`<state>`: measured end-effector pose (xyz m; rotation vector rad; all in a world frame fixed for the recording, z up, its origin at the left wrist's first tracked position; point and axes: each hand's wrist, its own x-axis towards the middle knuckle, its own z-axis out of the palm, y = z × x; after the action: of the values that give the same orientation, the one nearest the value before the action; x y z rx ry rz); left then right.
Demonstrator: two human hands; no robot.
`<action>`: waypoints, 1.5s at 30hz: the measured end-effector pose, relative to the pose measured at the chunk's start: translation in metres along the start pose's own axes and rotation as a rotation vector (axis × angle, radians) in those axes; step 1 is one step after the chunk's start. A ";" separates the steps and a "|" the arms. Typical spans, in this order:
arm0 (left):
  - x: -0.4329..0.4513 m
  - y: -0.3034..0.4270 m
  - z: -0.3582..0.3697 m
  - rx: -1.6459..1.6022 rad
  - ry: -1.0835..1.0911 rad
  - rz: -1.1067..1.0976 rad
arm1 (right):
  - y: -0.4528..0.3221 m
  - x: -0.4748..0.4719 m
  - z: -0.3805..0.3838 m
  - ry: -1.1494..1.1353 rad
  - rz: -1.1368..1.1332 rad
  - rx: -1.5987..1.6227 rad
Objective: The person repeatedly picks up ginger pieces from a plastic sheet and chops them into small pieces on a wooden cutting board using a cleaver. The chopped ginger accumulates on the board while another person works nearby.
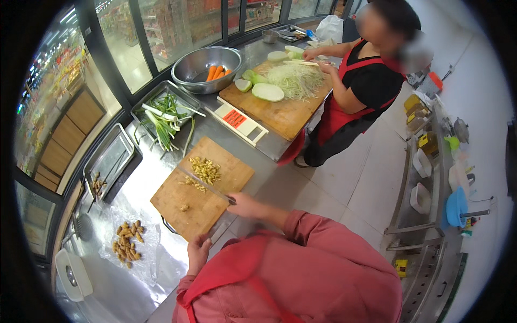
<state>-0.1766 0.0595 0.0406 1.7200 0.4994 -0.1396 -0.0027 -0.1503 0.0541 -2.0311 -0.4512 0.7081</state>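
My right hand (243, 205) grips the handle of a kitchen knife (204, 183), whose long blade lies across a wooden cutting board (165, 198). Beyond the blade is a heap of chopped ginger (206, 170), and a few pieces sit on its near side. A small piece of ginger (184, 208) rests alone on the lower part of the board. By the board's near corner is my left hand (198, 248), its fingers bent; whether it touches anything is unclear. Several whole ginger-like roots (128, 242) lie on a clear plastic bag (151, 254) to the left.
A co-worker (363, 80) stands at a larger board (278, 117) with shredded pale vegetable. Nearby are a steel bowl (185, 84) of carrots, a grater (238, 121), a tray of green onions (163, 121), another metal tray (127, 141) and a white container (74, 278). Shelving (408, 194) stands right.
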 end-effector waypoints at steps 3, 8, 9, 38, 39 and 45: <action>-0.011 -0.014 -0.009 -0.047 0.042 -0.056 | 0.008 -0.003 0.010 -0.007 -0.074 -0.090; -0.006 -0.010 -0.009 -0.018 0.081 -0.051 | 0.000 0.004 0.015 0.044 -0.193 -0.159; -0.007 -0.009 -0.008 -0.030 0.098 -0.002 | -0.003 0.005 0.016 0.025 -0.158 -0.184; -0.034 -0.034 -0.023 -0.241 0.109 -0.077 | -0.092 -0.012 0.008 0.343 -0.610 -0.460; -0.034 -0.034 -0.024 -0.242 0.106 -0.069 | -0.097 -0.015 0.004 0.355 -0.627 -0.408; -0.032 -0.036 -0.026 -0.230 0.120 -0.037 | -0.039 -0.015 0.039 -0.018 -0.564 -0.550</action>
<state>-0.2242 0.0808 0.0252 1.5002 0.6121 -0.0040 -0.0405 -0.1138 0.0755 -2.2271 -1.2778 0.2637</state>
